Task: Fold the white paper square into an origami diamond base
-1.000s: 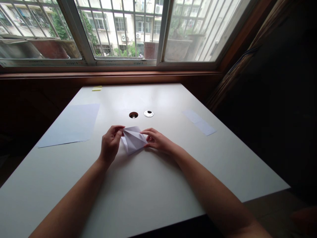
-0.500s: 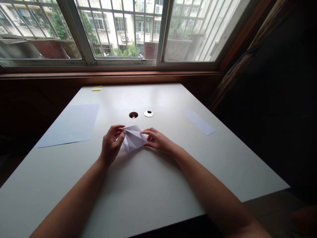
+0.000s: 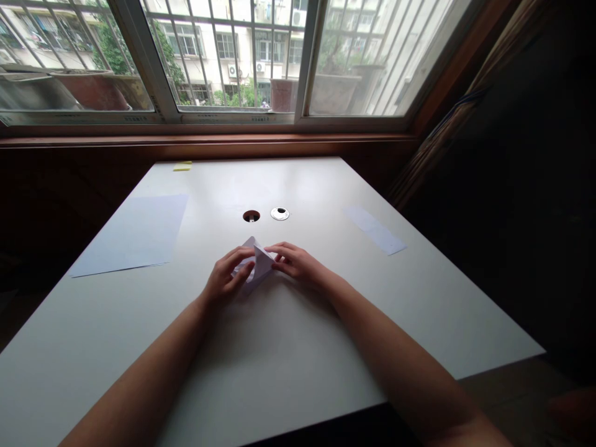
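Note:
A small folded sheet of white paper (image 3: 263, 264) rests on the white table between my two hands, with one flap standing up to a point. My left hand (image 3: 229, 273) has its fingers and thumb closed on the raised flap from the left, and its fingers cover part of the sheet. At the paper's right edge, my right hand (image 3: 293, 261) pinches the fold between thumb and fingers. The underside of the paper is hidden.
Large white sheets (image 3: 139, 233) lie at the table's left side. A narrow paper strip (image 3: 376, 231) lies to the right. Behind my hands are a round cable hole (image 3: 251, 216) and a metal cap (image 3: 280, 214). Yellow sticky notes (image 3: 182, 166) sit at the far left edge of the table (image 3: 288, 360).
My left hand has moved right, over the paper, bringing the left flap up and toward the right. My right hand stays nearly in place at the right edge.

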A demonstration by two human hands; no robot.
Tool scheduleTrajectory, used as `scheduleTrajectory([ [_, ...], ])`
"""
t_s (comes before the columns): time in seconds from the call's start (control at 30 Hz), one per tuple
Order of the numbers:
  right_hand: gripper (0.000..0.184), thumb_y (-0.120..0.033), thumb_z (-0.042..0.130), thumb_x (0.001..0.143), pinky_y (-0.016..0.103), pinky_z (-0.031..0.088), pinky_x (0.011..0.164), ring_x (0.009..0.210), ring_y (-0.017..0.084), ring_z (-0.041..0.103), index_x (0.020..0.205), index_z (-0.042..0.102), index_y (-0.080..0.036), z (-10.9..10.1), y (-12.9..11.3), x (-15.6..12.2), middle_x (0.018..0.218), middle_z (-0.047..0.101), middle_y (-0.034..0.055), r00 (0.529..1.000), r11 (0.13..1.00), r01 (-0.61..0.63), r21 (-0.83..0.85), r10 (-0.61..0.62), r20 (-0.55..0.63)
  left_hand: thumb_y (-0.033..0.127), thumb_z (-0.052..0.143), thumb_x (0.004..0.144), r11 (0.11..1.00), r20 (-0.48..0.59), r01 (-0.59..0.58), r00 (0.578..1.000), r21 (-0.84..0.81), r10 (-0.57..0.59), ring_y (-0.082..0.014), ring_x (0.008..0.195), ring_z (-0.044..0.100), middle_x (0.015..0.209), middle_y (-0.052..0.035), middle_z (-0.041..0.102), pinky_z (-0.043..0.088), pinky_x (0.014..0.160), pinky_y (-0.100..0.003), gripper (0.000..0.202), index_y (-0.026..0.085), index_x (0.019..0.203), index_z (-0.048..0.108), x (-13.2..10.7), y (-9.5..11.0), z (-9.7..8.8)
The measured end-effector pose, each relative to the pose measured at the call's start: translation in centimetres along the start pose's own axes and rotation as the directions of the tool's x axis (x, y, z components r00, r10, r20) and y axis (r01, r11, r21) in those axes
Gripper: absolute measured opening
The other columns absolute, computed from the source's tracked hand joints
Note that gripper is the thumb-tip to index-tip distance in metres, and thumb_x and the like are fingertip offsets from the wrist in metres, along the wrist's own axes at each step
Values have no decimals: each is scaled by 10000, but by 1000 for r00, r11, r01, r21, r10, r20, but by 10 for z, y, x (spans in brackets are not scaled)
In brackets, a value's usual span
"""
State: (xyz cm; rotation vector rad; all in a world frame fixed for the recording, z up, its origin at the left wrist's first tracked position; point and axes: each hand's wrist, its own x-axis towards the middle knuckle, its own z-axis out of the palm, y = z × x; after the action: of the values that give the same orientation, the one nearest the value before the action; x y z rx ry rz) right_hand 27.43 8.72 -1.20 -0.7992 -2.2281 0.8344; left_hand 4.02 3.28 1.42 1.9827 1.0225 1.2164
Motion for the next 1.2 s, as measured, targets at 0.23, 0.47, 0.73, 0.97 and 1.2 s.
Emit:
scheduleTrajectory([
  [0.23,376,-196,551,932,312,567,830,917,162,670,1298,597,-269,-2,-4,1,1119,648,69,1000,1000,14,12,-14,-17,329,661,840,947,188,-250,959,202,213,-292,1172,602,1276,-134,621,501,973,-405,545,226,1352,504,-1,-6,-2],
  [0.47,381,-214,535,947,351,582,855,992,184,675,1323,567,-264,-2,-3,1,1162,664,80,999,999,33,20,-32,-33,286,603,889,947,138,-179,980,267,147,-194,912,705,1234,-102,659,587,805,-315,467,248,1345,510,-1,-15,7],
  [0.73,585,-309,544,969,441,593,871,1124,235,613,1497,293,-312,-12,-22,-4,1336,559,112,988,988,112,-110,-123,-98,303,539,935,889,184,-225,969,399,162,-185,911,708,1339,-88,612,566,726,-264,445,295,1379,500,-2,-21,4],
  [0.97,583,-213,601,898,499,572,910,1243,295,525,1406,394,-408,-29,-53,-10,1572,244,53,932,918,241,-315,-310,-188,243,541,912,776,267,-315,944,547,195,-217,928,705,1384,-78,583,542,667,-266,513,318,1414,462,-4,-12,5],
  [1.2,336,-132,592,838,464,577,858,1139,277,569,1135,569,-288,-35,-63,-8,1487,376,69,929,892,281,-352,-346,-135,226,554,922,738,317,-355,927,575,199,-229,950,706,1387,-67,582,560,686,-291,550,337,1445,427,-1,-3,5],
])
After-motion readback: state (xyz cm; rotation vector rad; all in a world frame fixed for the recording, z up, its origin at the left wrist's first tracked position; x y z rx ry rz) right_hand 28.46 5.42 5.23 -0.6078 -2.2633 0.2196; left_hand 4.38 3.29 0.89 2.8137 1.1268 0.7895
